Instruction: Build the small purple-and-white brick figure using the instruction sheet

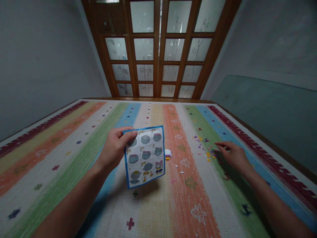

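Observation:
My left hand (114,147) holds up a blue-bordered instruction sheet (145,156) printed with a grid of building steps, thumb on its upper left corner, above the striped mat. Just right of the sheet a small, partly built brick figure (168,154), white on top with orange below, stands on the mat. My right hand (231,154) reaches into a scatter of tiny coloured bricks (206,150) on the green and blue stripes, fingers pressed down among them. Whether it grips a brick is hidden.
A striped, multicoloured mat (99,198) covers the large surface. A few loose white and pink bricks (178,168) lie on the orange stripe. Wooden doors with frosted glass panes (158,49) stand beyond the far edge. A glass pane (272,109) leans against the right wall.

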Motion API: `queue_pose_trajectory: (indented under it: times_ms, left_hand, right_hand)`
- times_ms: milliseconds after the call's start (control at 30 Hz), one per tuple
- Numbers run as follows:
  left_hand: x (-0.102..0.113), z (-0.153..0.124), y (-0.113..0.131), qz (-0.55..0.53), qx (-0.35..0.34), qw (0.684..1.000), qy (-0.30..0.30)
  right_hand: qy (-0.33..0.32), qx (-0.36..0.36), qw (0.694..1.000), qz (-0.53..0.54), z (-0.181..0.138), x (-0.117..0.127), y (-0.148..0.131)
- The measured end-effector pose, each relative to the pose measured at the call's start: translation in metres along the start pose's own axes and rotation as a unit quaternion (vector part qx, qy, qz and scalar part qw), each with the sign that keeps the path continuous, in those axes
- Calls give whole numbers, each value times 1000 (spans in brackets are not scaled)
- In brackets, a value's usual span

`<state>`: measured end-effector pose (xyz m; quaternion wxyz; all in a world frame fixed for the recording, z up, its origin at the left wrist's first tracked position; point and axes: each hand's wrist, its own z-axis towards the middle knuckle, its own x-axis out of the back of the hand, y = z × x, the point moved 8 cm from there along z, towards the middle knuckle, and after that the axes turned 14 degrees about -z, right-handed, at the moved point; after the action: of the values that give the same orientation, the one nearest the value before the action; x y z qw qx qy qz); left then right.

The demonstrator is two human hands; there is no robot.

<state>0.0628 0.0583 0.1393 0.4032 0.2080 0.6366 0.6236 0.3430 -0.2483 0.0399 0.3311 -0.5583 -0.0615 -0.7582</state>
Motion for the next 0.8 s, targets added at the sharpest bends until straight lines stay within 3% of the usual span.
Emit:
queue_pose_trajectory:
  times_ms: [100,167,800]
  left_hand:
    - [0,1,0,-9,0,1000,-3]
    - [1,0,0,-7,1,1000,0]
    - [-1,0,1,-7,-4,1000,-2]
  right_hand:
    - [-32,-39,998,-45,14,-11,41]
    - [-57,-37,997,-48,13,-22,50]
    - [-50,-35,998,11,1,-23,56]
